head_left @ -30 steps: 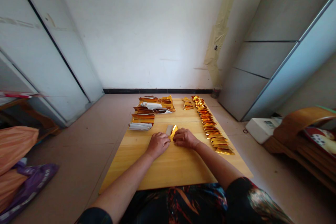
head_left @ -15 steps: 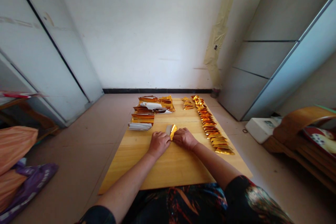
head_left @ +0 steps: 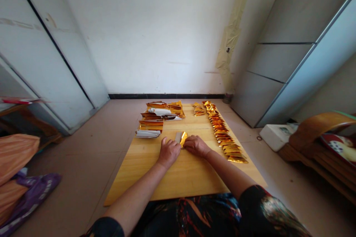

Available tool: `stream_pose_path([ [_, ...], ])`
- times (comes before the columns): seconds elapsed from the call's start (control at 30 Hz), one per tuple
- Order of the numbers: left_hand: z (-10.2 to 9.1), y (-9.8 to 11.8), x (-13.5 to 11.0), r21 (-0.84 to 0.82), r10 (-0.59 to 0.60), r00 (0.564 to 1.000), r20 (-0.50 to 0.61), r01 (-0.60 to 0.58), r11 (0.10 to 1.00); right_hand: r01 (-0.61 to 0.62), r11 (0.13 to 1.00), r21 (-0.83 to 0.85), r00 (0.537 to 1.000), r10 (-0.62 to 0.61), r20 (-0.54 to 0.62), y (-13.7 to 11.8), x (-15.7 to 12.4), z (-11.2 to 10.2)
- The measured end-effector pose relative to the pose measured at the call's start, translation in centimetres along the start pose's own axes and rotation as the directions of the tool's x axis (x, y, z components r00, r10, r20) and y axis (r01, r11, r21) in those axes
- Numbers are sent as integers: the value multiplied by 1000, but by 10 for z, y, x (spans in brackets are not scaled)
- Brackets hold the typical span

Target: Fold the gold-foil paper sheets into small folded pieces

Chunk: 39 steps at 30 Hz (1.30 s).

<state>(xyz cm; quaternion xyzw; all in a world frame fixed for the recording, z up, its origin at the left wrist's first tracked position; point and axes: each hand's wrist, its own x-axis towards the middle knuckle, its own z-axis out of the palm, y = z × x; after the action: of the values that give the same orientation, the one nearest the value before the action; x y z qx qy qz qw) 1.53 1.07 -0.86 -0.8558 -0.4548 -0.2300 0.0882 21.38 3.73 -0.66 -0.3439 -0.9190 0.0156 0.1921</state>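
A small sheet of gold foil paper [head_left: 183, 139], partly folded with its pale grey back showing on the left, lies on the wooden board [head_left: 164, 177] between my two hands. My left hand [head_left: 169, 152] presses at the sheet's lower left, its fingers curled and the thumb or a finger lifted on the outer side. From the right, my right hand [head_left: 197, 146] is closed on the sheet's edge with bent fingers. The fingertips of both hands meet near the paper's lower end and hide part of it.
Stacks of curled gold paper sheets [head_left: 151, 126] lie at the board's back left. A long row of folded gold foil pieces [head_left: 222, 131] runs down the right side, with a few more folded pieces [head_left: 198, 110] beside its far end. A grey refrigerator [head_left: 267, 81] stands behind right.
My left hand has shifted slightly, with one finger now raised away from the others. My right hand and the foil paper stay almost in place.
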Motion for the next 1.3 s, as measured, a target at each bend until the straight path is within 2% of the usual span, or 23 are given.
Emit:
stream_pose_path([
  [0.33, -7, 2, -3, -61, 3, 1000, 29, -1, 998, -69, 997, -19, 996, 68, -64, -1, 1, 9],
  [0.5, -13, 1, -9, -128, 20, 998, 53, -13, 992, -63, 997, 42, 995, 66, -71, 1, 1, 10],
  [0.67, -13, -1, -12, -164, 5, 998, 56, 4, 987, -80, 989, 125, 995, 87, -49, 5, 8, 11],
  [0.77, -14, -2, -12, -160, 30, 997, 70, -19, 987, -148, 981, 127, 989, 149, -3, 3, 14, 8],
  [0.93, -15, -3, -11, -143, 47, 996, 80, -35, 989, -269, 963, 6, 954, 266, 140, -6, 24, 1],
  [1.03, -14, -4, -11, -133, 50, 994, 94, -37, 990, -320, 940, -115, 916, 338, 214, -14, 30, -3],
  [1.17, -12, -5, -11, -116, 56, 993, 102, -44, 992, -356, 908, -221, 877, 406, 256, -22, 36, -6],
  [1.3, -10, -6, -11, -104, 56, 993, 105, -45, 994, -362, 899, -247, 872, 420, 250, -25, 37, -4],
])
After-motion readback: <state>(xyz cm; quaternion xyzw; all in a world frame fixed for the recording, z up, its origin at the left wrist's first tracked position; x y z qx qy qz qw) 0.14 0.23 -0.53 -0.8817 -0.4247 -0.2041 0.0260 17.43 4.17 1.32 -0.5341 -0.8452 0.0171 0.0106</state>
